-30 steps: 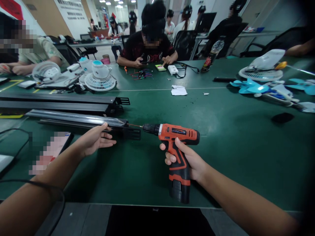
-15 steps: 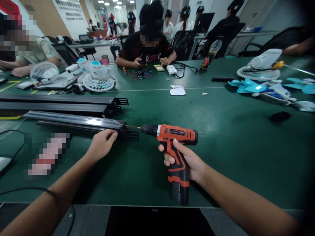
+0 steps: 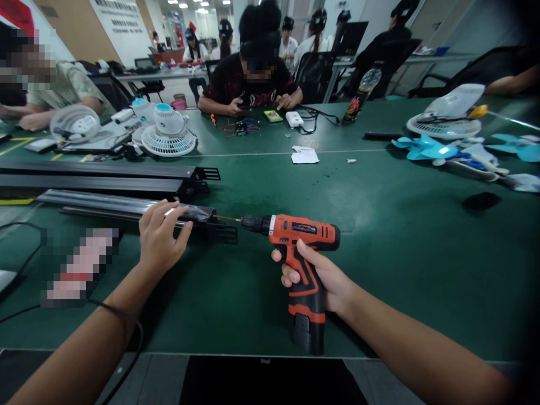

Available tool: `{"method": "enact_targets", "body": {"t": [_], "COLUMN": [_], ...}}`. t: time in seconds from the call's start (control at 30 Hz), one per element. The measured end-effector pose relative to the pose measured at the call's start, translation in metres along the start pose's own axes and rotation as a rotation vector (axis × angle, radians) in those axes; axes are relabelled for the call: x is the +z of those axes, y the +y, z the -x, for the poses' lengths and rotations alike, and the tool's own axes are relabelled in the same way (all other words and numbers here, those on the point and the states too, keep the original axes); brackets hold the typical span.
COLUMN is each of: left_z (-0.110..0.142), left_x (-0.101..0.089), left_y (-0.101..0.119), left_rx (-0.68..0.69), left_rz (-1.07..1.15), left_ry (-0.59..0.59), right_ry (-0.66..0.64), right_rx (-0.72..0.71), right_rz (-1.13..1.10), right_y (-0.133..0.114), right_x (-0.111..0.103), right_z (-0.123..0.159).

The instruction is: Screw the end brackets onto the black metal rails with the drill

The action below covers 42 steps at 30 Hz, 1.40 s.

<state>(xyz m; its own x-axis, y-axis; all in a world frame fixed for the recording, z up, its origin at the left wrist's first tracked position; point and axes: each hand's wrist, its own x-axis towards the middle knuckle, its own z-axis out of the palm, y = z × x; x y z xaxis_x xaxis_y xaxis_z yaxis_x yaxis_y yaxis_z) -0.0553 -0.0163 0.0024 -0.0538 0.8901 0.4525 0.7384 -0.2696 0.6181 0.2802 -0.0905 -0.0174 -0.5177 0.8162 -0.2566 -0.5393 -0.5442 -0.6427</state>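
Note:
In my right hand is an orange-and-black cordless drill, its grip wrapped by my fingers. The thin bit points left and meets the end of a long black metal rail with a shiny top. Over the rail's near side, close to that end, is my left hand. Its fingers are apart and lie over the top, with the thumb on the near side. A small white patch shows between the fingers; I cannot tell what it is. A slotted black bracket sticks out at the rail's end.
Behind lie more black rails. Small white fans stand back left; blue fan blades and fan parts are at right. A paper scrap, a bottle and a cable are around. A person sits opposite.
My left hand has moved from below the rail's end up and leftward, with its fingers now spread over the top. The drill and my right hand have stayed almost still.

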Motion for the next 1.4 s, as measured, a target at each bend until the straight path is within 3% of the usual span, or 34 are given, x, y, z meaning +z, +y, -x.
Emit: {"method": "enact_targets", "body": {"t": [0.13, 0.3, 0.9, 1.13, 1.4], "left_z": [-0.005, -0.004, -0.002, -0.003, -0.003], "left_x": [0.006, 0.012, 0.010, 0.010, 0.009], "left_y": [-0.017, -0.031, -0.023, -0.023, -0.022], "left_rx": [0.238, 0.331, 0.373, 0.329, 0.310], "left_rz": [-0.262, -0.414, -0.479, -0.442, -0.438], "left_ry": [-0.092, -0.082, -0.082, -0.100, -0.102], "right_ry": [0.015, 0.015, 0.047, 0.029, 0.042], "right_rx": [0.005, 0.016, -0.028, 0.078, 0.016], "right_rz": [-0.010, -0.006, -0.053, -0.055, -0.075], "right_y": [0.000, 0.001, 0.005, 0.001, 0.002], "right_x": [0.000, -0.001, -0.006, -0.006, -0.004], "right_z": [0.000, -0.001, -0.004, -0.002, -0.004]}}
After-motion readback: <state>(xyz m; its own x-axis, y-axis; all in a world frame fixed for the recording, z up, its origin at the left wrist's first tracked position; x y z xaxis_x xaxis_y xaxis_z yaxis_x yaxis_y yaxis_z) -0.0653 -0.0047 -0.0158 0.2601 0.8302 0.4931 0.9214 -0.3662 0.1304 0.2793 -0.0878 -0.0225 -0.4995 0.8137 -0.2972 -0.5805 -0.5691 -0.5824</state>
